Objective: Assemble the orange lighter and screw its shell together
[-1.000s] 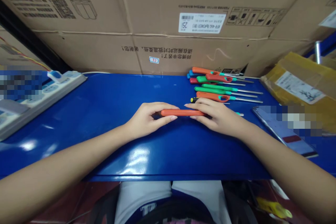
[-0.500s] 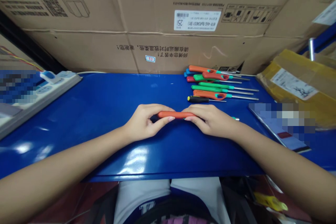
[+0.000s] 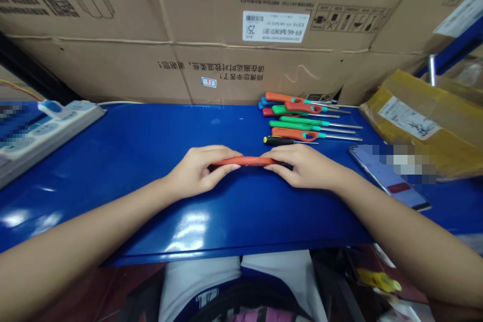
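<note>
My left hand [image 3: 198, 171] and my right hand [image 3: 305, 166] hold an orange long-neck lighter [image 3: 251, 161] level between them, just above the blue table. Thumbs press its near side while the fingers wrap behind. Small green spots show along its near edge, and its metal tube is hidden by my right hand. Beyond my right hand lies a black screwdriver [image 3: 281, 141] with a yellow end. Several more lighters in orange, green, red and blue lie behind it, among them a nearby orange lighter [image 3: 290, 134], their metal tubes pointing right.
A large cardboard box [image 3: 211, 20] walls off the back of the blue table [image 3: 151, 136]. At left stands a white power strip [image 3: 56, 126]. A phone [image 3: 377, 171] and a yellow-taped parcel [image 3: 449, 115] lie at right. The table's front edge runs above my lap.
The view has shifted slightly, moving the scene left. The orange lighter has turned a little in my hands: green spots now show, and the metal tip seen past my right hand is hidden.
</note>
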